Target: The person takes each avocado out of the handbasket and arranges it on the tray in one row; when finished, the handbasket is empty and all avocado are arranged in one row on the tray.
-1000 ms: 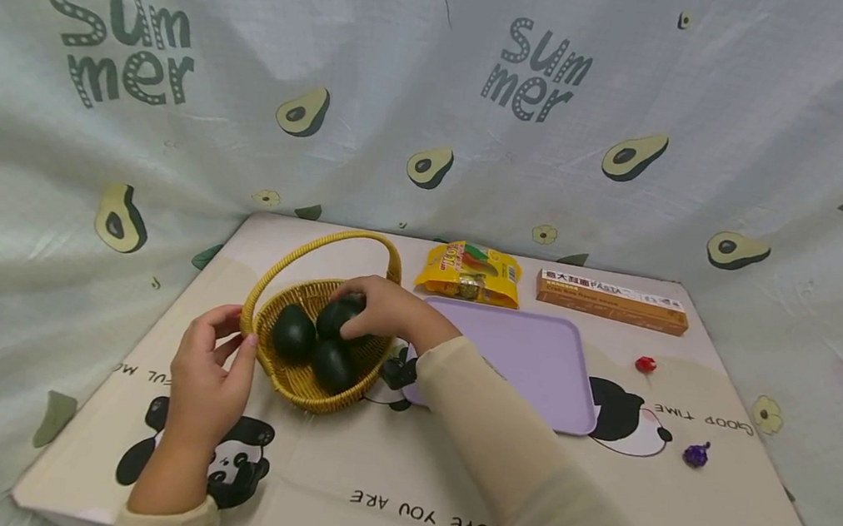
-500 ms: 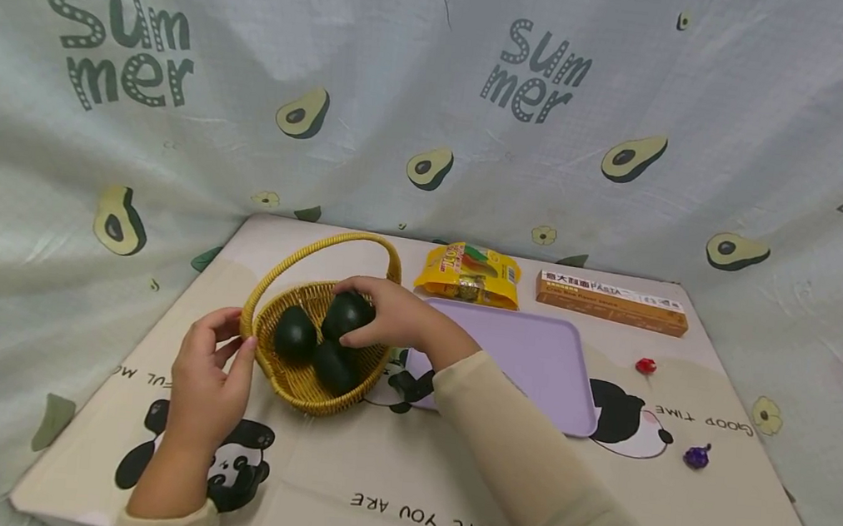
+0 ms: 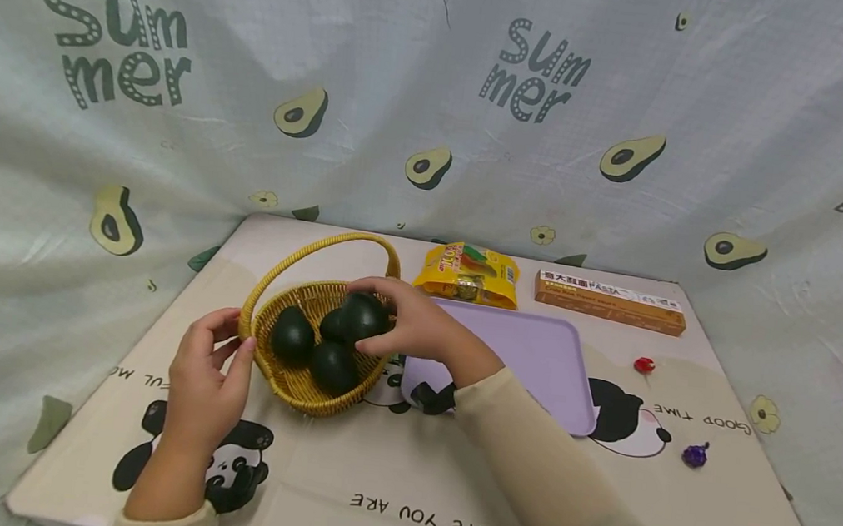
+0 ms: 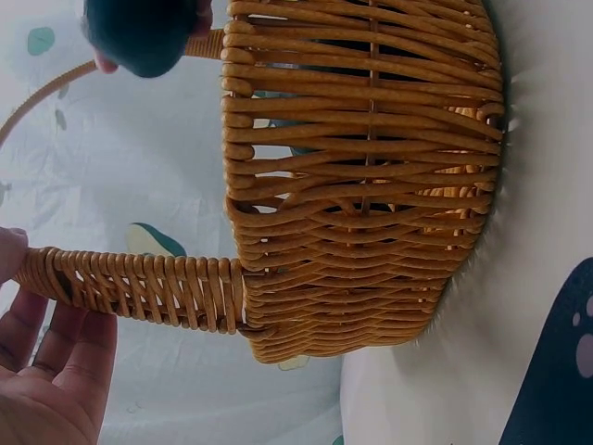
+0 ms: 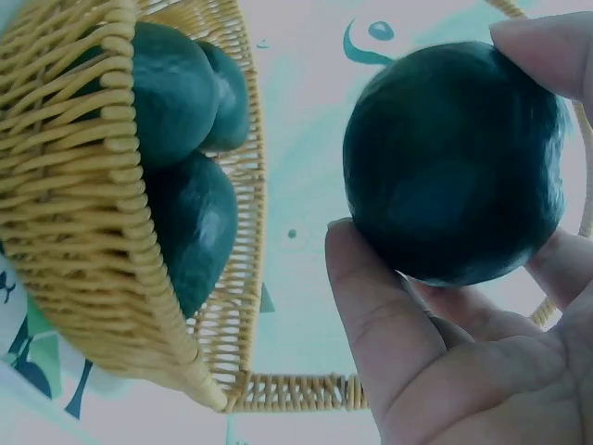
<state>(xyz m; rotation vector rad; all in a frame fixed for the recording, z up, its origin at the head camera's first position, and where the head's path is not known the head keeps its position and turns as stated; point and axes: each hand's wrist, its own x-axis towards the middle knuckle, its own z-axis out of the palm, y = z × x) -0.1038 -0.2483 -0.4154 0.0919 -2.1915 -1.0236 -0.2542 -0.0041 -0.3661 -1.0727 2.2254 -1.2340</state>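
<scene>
My right hand (image 3: 426, 330) grips a dark green avocado (image 3: 364, 318) with thumb and fingers over the right side of a yellow wicker basket (image 3: 311, 405). In the right wrist view this avocado (image 5: 454, 167) is raised above the rim, apart from the others. Three more avocados (image 3: 293, 337) lie inside the basket, one partly hidden behind the held one. My left hand (image 3: 208, 382) holds the base of the basket's handle (image 3: 247, 315) on the left. The left wrist view shows thumb and fingers (image 4: 69, 348) on either side of the woven handle (image 4: 139, 289).
A light purple tray (image 3: 533, 369) lies right of the basket, partly beneath my right forearm. Behind it are a yellow snack bag (image 3: 469, 274) and a brown pasta box (image 3: 609, 303). A red wrapped candy (image 3: 644, 365) and a purple one (image 3: 695, 455) lie at the right.
My right hand has lifted one avocado from the pile and moved it slightly to the right, uncovering another behind it. My left hand stays on the handle.
</scene>
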